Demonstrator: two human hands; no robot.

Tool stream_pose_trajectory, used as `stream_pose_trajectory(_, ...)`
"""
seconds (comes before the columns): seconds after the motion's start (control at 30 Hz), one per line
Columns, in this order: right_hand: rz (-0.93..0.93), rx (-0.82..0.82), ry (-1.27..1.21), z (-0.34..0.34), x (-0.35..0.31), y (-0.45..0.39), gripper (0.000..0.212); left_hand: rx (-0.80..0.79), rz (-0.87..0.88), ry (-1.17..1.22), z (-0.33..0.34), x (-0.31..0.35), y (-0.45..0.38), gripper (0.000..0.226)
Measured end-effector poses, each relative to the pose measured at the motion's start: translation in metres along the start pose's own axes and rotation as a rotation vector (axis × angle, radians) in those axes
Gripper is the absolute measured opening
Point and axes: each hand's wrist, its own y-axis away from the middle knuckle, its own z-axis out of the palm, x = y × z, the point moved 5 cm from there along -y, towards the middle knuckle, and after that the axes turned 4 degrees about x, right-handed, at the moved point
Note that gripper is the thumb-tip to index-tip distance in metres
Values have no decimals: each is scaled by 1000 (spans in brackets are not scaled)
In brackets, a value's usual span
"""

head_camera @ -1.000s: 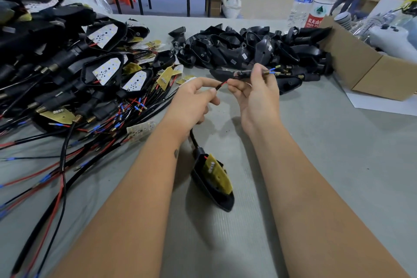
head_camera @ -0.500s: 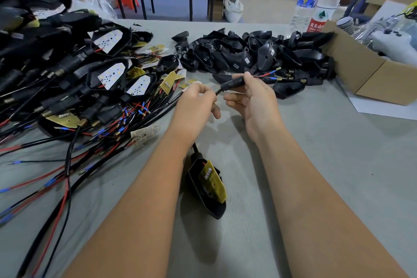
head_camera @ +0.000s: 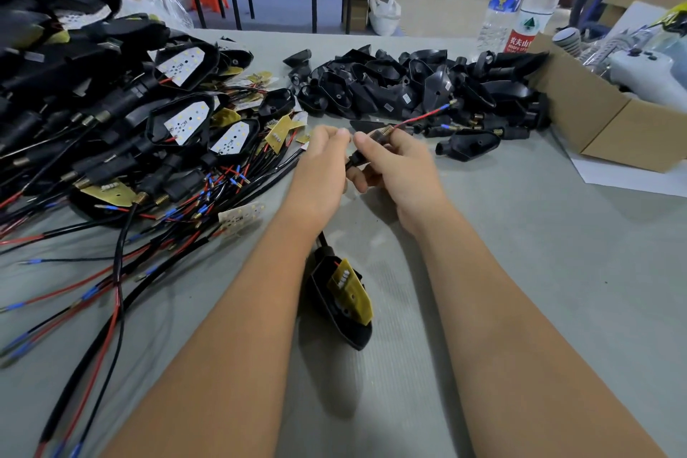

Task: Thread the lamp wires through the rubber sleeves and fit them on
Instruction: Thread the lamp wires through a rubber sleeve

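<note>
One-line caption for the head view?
Both hands, left hand and right hand, hold a rubber sleeve with red wire emerging.

A short black rubber sleeve [head_camera: 360, 156] with a threaded brass end is held above the middle of the grey worktop [head_camera: 520, 271], tilted up toward the far right corner. Thin red and blue lamp wires [head_camera: 422, 118] stick out of its brass end, tipped with small metal terminals. A black cable runs from its lower end down to a black lamp housing [head_camera: 340, 312] carrying a yellow circuit board [head_camera: 351, 290], lying nearer the front edge.
</note>
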Motion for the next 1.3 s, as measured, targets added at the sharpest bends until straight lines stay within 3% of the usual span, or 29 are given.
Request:
stream_pose_trajectory(0.17, 103, 39, -41, 0, 2, -1, 37, -11, -7, -78, -2, -3, -3, 17)
stream_pose_trajectory(0.27, 81, 122, -98, -9, 3, -2, 29, -59, 4, -165, -2, -5, -5, 25)
stream_pose_trajectory(0.47, 157, 123, -459, -17, 3, -3, 25, -161, -48, -126, -1, -1, -2, 27)
stream_pose_trajectory(0.7, 117, 287, -762, -33, 0, -6, 28, -277, -133, -59, -5, 2, 3, 37)
stream_pose_trajectory(0.97, -24, 252, -728, -22, -8, -5, 24, -320, -163, -4, -8, -2, 0, 35)
stream_pose_trajectory(1.3, -30, 367, -688, -27, -6, -12, 26, -343, -236, 31, -15, -5, -1, 31)
